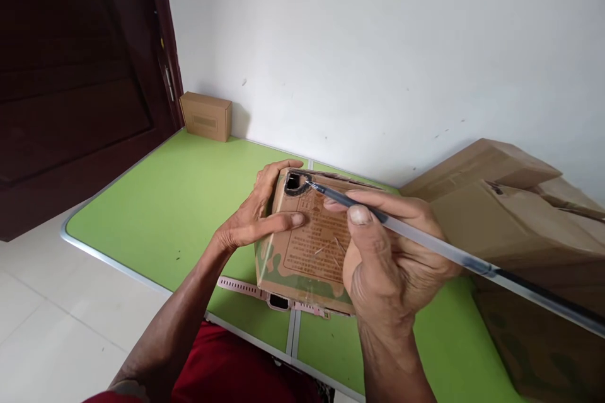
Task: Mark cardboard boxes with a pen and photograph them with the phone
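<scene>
My left hand [265, 211] grips the left side of a brown cardboard box [314, 245] with green camouflage patches and printed text, thumb on its face. Near the box's top left corner is a dark hole with a thick black outline around it. Pinched in my right hand [392, 252] is a gel pen [425, 239] with a clear barrel; its tip is at the right side of that outline. Partly under the box's lower edge lies a pink-strapped smartwatch [278, 301] on the green table [165, 201].
A small brown carton [207, 116] stands at the table's back left corner, against the white wall. Large opened cardboard boxes [491, 201] crowd the right side. A dark red door [70, 63] is at the left. The table's metal-edged seam [293, 334] runs below the box.
</scene>
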The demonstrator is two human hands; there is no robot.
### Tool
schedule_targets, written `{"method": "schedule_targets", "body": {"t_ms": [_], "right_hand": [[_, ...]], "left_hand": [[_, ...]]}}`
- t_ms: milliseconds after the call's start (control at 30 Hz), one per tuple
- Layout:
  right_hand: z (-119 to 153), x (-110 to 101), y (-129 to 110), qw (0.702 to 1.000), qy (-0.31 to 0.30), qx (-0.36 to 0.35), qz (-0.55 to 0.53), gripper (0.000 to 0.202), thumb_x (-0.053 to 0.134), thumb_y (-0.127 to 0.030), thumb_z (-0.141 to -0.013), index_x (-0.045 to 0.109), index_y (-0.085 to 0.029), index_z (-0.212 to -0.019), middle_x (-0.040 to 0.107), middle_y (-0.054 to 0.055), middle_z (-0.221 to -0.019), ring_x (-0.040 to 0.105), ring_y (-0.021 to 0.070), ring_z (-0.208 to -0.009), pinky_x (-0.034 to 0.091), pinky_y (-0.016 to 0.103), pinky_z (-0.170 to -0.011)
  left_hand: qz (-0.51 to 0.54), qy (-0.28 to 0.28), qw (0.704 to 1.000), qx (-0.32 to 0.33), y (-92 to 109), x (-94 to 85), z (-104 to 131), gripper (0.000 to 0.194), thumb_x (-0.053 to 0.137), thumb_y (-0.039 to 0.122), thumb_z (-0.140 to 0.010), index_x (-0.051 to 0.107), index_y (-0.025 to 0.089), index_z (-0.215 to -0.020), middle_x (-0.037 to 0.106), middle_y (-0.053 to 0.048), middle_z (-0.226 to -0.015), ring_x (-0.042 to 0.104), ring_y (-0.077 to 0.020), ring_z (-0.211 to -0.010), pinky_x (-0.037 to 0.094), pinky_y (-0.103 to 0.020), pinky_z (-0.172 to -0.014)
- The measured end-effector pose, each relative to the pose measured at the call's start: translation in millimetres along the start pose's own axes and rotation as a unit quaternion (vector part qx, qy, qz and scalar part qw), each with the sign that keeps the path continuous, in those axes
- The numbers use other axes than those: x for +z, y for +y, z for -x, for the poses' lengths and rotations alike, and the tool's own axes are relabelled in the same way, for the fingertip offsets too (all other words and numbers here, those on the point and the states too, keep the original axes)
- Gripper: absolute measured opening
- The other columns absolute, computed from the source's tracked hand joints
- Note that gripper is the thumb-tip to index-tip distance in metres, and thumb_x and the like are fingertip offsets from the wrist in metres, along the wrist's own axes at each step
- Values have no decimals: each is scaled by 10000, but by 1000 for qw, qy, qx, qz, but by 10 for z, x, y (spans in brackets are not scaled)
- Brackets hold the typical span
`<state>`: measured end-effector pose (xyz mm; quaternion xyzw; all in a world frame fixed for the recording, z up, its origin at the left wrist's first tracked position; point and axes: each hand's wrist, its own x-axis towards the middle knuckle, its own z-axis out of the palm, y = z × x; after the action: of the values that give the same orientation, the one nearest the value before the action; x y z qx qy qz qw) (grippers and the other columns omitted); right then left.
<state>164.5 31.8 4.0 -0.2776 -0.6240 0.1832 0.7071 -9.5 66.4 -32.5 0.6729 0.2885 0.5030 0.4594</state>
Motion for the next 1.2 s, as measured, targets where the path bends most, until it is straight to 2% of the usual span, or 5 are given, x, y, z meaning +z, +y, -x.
{"method": "schedule_targets", "body": {"t_ms": [200, 300, 500, 900, 1200], "right_hand": [[57, -57, -21, 992, -33, -26, 122, 104, 785, -194, -955, 823, -263, -1023, 814, 14, -888, 789, 229, -821, 640, 371, -684], [67, -79, -19, 992, -38, -36, 114, 129, 782, -167, -952, 820, -261, -1030, 815, 10, -913, 776, 211, -814, 620, 344, -664], [56, -105, -15, 991, -63, -35, 113, 159, 788, -145, -939, 814, -267, -1038, 811, 11, -963, 768, 223, -917, 635, 385, -821], [8, -145, -19, 989, -101, -55, 96, 177, 762, -122, -945, 791, -283, -1013, 786, 11, -959, 754, 231, -923, 637, 414, -840], [5, -152, -20, 995, -50, -43, 77, 135, 699, -126, -971, 738, -252, -945, 732, 8, -895, 735, 202, -895, 617, 334, -755]], "left_hand": [[-10, 3, 1000, -16, 57, 22, 18, 764, 774, 442, -837, 458, 264, -1509, 542, -133, -1546, 438, -437, -1508, 373, -631, -1253], [-19, 12, 1000, -13, 58, 49, 37, 772, 781, 437, -830, 449, 268, -1505, 523, -133, -1524, 428, -435, -1511, 368, -633, -1262], [-20, 11, 999, -25, 82, 85, 56, 785, 772, 461, -851, 411, 270, -1522, 497, -147, -1542, 443, -431, -1487, 395, -623, -1239], [-56, 20, 998, -21, 100, 96, 77, 768, 761, 477, -860, 421, 281, -1520, 474, -127, -1521, 440, -415, -1463, 358, -622, -1254], [-27, 26, 998, -41, 76, 104, 92, 800, 769, 503, -860, 416, 284, -1543, 504, -136, -1515, 429, -430, -1496, 394, -633, -1242]]}}
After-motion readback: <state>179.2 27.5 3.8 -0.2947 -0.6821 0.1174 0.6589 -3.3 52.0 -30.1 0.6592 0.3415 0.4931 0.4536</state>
